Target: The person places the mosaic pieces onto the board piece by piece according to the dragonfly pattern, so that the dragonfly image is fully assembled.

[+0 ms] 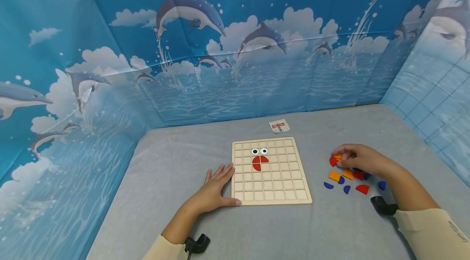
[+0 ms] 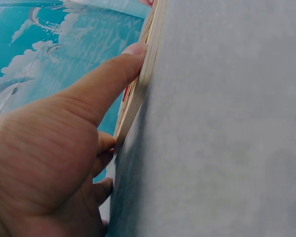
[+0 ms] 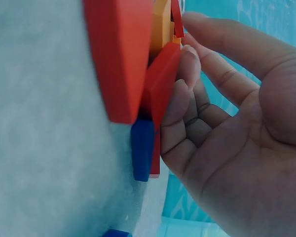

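A square wooden grid board [image 1: 271, 196] lies on the grey cloth. Near its upper left, it bears two round eye pieces [image 1: 264, 151] and red quarter-circle pieces [image 1: 256, 166]. My left hand [image 1: 214, 190] rests at the board's left side with fingers spread, its thumb on the front left corner; the left wrist view shows that thumb on the wooden rim [image 2: 147, 69]. Over a group of loose pieces, my right hand [image 1: 361, 158] pinches a red rounded piece [image 1: 333, 161] by its fingertips. An orange piece [image 1: 338, 156] shows beside those fingertips. In the right wrist view, the fingers partly hide the pinched piece.
Loose orange [image 1: 334, 176], blue [image 1: 328, 185] and red [image 1: 362, 189] pieces lie below the right hand. Behind the board is a small printed pattern card [image 1: 280, 125]. A dolphin-print curtain [image 1: 227, 88] borders the back and sides of the grey surface.
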Tool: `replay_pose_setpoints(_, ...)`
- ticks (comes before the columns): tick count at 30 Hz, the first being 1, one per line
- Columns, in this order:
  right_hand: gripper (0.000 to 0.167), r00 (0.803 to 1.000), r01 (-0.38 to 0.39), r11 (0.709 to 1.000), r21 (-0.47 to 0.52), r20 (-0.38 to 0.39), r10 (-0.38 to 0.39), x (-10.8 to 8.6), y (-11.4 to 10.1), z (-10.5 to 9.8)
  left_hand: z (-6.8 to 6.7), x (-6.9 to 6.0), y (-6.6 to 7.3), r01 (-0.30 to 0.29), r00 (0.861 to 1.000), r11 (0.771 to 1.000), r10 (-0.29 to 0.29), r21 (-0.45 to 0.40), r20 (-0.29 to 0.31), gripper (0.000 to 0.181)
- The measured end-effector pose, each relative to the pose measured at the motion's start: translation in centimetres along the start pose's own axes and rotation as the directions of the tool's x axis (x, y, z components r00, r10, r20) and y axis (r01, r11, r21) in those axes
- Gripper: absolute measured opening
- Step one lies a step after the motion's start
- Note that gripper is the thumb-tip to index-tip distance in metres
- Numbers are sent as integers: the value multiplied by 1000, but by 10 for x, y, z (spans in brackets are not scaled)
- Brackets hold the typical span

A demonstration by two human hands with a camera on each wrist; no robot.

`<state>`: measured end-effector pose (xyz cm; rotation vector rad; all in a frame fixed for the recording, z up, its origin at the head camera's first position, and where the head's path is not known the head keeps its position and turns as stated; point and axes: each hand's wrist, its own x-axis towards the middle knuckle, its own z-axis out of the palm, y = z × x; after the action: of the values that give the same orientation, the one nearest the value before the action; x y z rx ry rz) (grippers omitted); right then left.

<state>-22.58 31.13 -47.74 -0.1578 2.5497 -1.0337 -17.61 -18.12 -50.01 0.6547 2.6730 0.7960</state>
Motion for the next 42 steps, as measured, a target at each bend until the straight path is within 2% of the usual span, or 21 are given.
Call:
replay_pose_setpoints(15,44,999,30,997,-65,-22,-31,1,-2,7,0,1,-1,-1,1000,1000,1,0,4,109)
replay_pose_setpoints(23,38,999,7,995,-96,-33,-10,2,-3,8,2,1,-3,-4,1000,1000,4,1,3,109)
replay_pose_setpoints(30,34,997,59,996,-60,-50,-62,-2,-2,7,1,1,-2,-11,1000,1000,11,-1,2,109)
replay_pose_setpoints(42,27,998,11,1000,1,-63,-11,-3,-4,-1,-1,-1,-1,-9,1000,1000,9,1,3,109)
